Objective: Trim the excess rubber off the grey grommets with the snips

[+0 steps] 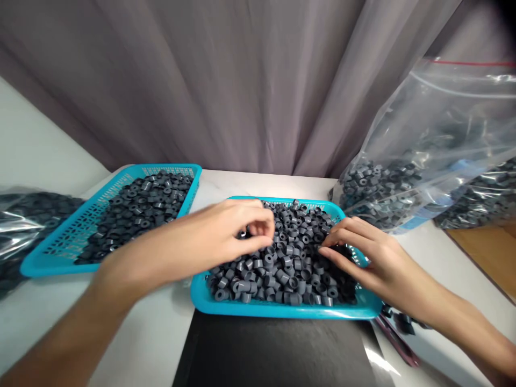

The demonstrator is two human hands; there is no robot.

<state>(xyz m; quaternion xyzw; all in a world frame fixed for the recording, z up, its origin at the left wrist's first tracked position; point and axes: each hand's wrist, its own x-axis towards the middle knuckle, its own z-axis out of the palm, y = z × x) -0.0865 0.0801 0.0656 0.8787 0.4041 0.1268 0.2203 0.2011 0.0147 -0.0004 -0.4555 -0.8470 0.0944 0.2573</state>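
In front of me a blue plastic basket (282,312) holds a heap of small dark grey plastic caps (288,258), short hollow cylinders. My left hand (252,226) hovers over the left part of that heap, fingers curled in toward the thumb; whatever is inside them is hidden. At the right side of the heap, my right hand (358,250) has thumb and fingertips drawn together, touching the caps. I cannot make out whether a cap is between them.
Another blue basket (52,269) of dark caps stands to the left, beside a plastic bag (28,226). A large clear zip bag (387,177) of caps stands at right. A black mat (282,352), pink-handled tool (397,341) and cardboard (484,255) lie nearer. Grey curtain (242,86) hangs behind.
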